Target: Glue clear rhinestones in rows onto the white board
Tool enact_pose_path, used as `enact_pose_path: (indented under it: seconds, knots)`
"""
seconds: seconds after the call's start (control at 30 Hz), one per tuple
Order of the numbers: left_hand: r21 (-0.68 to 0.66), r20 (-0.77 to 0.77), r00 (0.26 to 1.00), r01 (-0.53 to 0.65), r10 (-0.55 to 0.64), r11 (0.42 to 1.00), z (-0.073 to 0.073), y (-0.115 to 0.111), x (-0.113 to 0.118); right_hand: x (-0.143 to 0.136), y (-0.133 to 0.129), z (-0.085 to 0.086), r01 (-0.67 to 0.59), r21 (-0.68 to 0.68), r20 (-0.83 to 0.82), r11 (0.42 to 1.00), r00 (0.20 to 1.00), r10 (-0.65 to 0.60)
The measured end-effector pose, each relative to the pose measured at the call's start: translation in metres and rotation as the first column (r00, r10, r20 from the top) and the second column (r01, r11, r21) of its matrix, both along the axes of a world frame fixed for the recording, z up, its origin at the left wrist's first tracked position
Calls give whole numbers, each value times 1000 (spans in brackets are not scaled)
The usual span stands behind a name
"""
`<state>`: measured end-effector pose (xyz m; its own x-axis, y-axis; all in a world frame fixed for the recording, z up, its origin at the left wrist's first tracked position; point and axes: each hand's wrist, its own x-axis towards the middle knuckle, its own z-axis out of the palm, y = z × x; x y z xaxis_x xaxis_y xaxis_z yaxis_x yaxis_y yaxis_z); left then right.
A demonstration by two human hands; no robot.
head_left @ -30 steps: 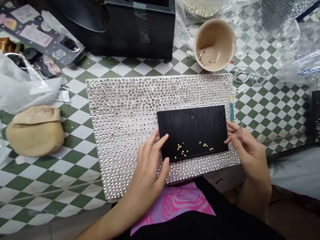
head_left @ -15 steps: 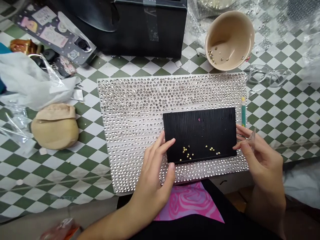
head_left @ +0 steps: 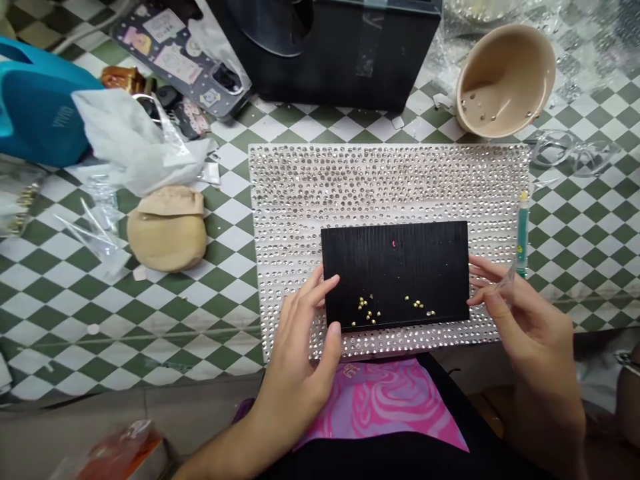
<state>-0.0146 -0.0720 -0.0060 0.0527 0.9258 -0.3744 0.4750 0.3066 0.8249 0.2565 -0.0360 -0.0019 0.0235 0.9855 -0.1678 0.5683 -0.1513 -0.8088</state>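
Gripping the black board (head_left: 395, 267) at its left end, the left hand (head_left: 307, 333) lays a fingertip over the edge and sets its thumb at the near corner. The right hand (head_left: 533, 320) pinches a small clear plastic piece (head_left: 507, 283) between thumb and finger, its fingertips at the board's right edge. Small gold beads (head_left: 369, 315) lie in two loose groups on the board's near half, with a tiny pink speck farther up.

Beneath the board is a white sheet (head_left: 310, 220) covered in rows of silver studs; whether the two touch, I cannot tell. A teal pen-like stick (head_left: 523, 233) with a yellow end lies at the sheet's right side, just beyond the right hand.

Around these spreads the bench (head_left: 227, 333) with its green-and-white diamond pattern. Past the sheet's far right corner, a beige cup (head_left: 525, 73) holds a few beads, with clear glasses (head_left: 575, 153) near it. A black box (head_left: 345, 67) stands at the far side. To the left are a beige pouch (head_left: 167, 233), crumpled white wrapping (head_left: 135, 140) and a teal container (head_left: 45, 107).
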Motion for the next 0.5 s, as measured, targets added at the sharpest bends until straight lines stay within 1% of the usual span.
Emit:
enact_pose_path:
  seconds: [0.1,0.33,0.5]
  knots:
    - [6,-1,999,-42,42,999,0,-8,-13,-14,-3,-1,-31,-3,-10,1000,999,31]
    - [51,-88,987,-132,136,990,-1,-25,-51,-57,-10,-1,-130,-53,-35,990,991,128]
    - [59,-119,985,-122,128,991,-7,-31,-67,-73,-11,-3,-127,-92,-38,988,992,124]
